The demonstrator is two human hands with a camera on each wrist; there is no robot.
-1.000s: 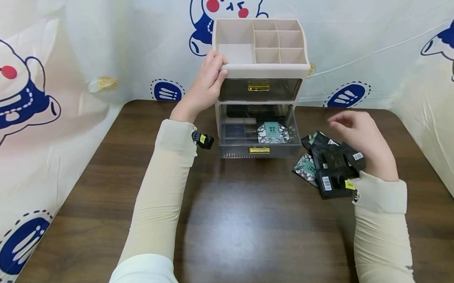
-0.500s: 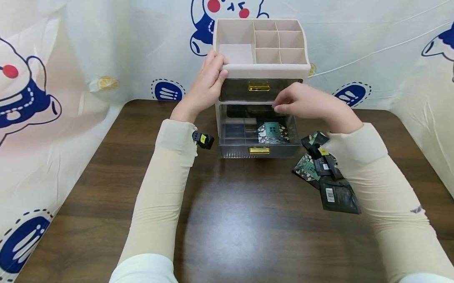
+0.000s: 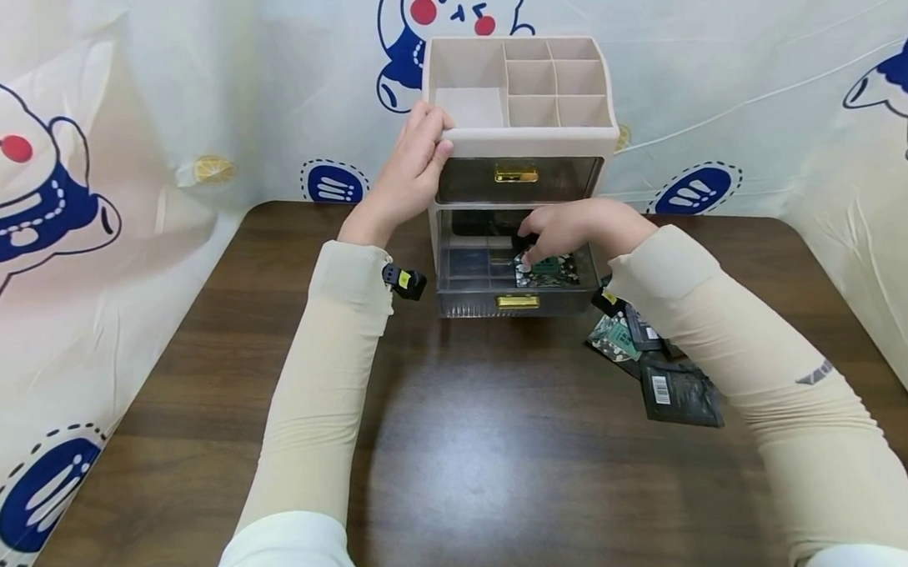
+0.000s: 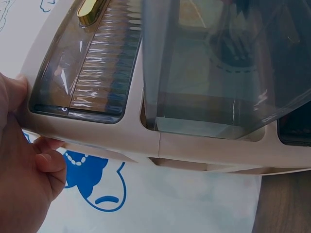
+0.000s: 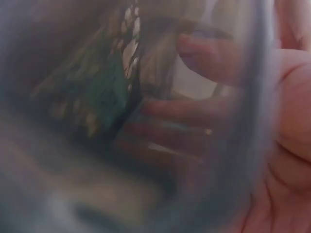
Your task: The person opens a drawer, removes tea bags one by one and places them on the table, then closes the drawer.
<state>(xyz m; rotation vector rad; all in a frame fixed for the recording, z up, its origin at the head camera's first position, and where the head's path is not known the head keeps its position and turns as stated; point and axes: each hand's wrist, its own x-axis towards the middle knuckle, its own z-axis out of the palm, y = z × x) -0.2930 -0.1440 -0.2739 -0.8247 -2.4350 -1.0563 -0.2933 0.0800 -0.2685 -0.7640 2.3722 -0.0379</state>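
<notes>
My left hand (image 3: 405, 172) grips the upper left edge of a cream desktop drawer organizer (image 3: 531, 139); the left wrist view shows its thumb on the front frame and fingers round the side. Inside the pulled-out clear lower drawer (image 3: 470, 304) lies a flat packet (image 3: 566, 273) with a green label and floral print. My right hand (image 3: 572, 228) reaches into this drawer over the packet, thumb and fingers apart. In the right wrist view, the packet (image 5: 107, 92) shows blurred through the drawer wall beside the fingertips; whether they touch it I cannot tell.
Right of the organizer, a pile of black packets (image 3: 681, 396) lies on the brown table (image 3: 460, 467), partly under my right forearm. The upper drawer (image 3: 480, 182) is closed. Open compartments (image 3: 533, 79) top the organizer. A printed curtain (image 3: 267, 90) hangs behind.
My right hand has moved left from above the pile and down into the lower drawer. A black packet in the pile has settled nearer the front. My left hand keeps its grip.
</notes>
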